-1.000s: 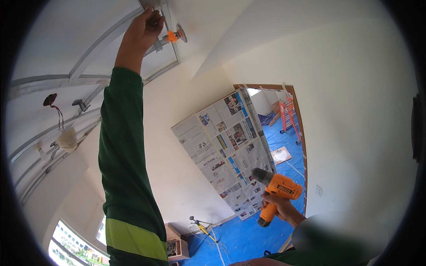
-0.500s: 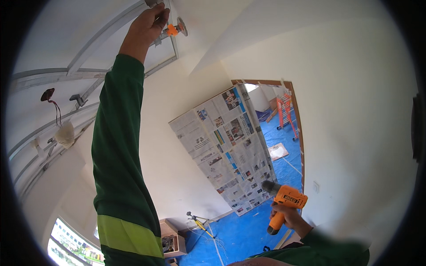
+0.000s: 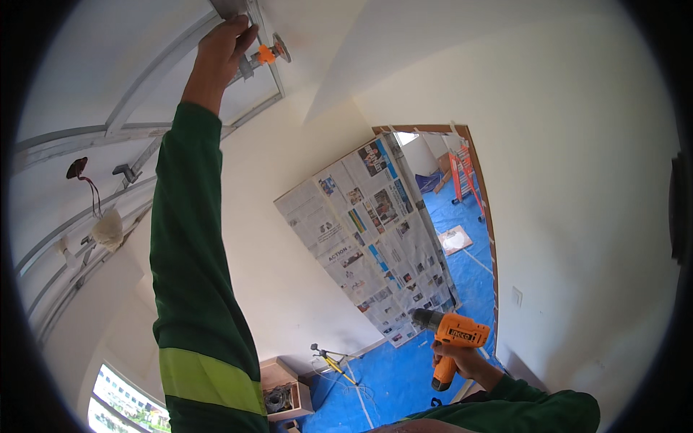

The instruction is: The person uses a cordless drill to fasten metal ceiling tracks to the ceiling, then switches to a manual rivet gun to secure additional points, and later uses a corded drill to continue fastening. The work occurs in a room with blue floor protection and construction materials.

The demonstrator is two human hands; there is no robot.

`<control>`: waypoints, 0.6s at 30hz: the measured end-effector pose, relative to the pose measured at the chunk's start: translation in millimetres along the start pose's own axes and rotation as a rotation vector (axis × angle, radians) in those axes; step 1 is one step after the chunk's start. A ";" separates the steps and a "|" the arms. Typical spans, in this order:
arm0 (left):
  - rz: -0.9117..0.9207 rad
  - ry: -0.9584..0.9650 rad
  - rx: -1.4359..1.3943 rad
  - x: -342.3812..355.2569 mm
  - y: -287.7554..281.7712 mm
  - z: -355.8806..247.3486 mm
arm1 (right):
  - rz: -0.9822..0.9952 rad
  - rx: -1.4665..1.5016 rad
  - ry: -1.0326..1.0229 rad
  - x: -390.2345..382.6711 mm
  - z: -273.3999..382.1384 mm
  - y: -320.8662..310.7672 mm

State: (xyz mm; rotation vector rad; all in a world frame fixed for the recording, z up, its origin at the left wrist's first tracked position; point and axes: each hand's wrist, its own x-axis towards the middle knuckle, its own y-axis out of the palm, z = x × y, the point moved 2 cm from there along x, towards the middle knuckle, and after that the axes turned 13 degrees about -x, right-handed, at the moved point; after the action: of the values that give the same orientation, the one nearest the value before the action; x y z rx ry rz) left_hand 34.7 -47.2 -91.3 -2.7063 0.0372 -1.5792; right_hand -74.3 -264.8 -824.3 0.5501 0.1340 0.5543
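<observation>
My left hand (image 3: 220,50) is raised to the ceiling, its fingers closed at a grey metal piece (image 3: 229,7) of the frame; the fingertips are partly hidden. Just beside it, a support rod with an orange part (image 3: 266,55) and a round end plate (image 3: 281,47) juts out from the metal ceiling frame (image 3: 155,68). Low on the right, my right hand (image 3: 462,359) grips the handle of an orange and black cordless drill (image 3: 462,330). The drill's nose points left, away from the ceiling.
A newspaper-covered door (image 3: 361,238) stands open in a doorway, with an orange ladder (image 3: 465,180) beyond. Blue sheeting (image 3: 375,382) covers the floor. A yellow-black tripod (image 3: 336,361) and a wooden box (image 3: 289,393) stand below. Wires (image 3: 94,195) dangle from the ceiling.
The drill and my right hand have moved slightly left and down. My left hand stays up at the frame; the view has shifted a little.
</observation>
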 end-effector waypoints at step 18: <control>0.228 0.175 0.860 -35.3 -20.1 -47.9 | 0.109 -0.065 0.008 13.2 7.4 22.3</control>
State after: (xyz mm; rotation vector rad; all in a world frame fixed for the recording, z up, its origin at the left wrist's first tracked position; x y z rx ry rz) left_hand -24.0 -25.9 -98.1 -1.8349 -0.2589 -1.3316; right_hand -71.6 -245.3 -805.9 0.4940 0.0939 0.6648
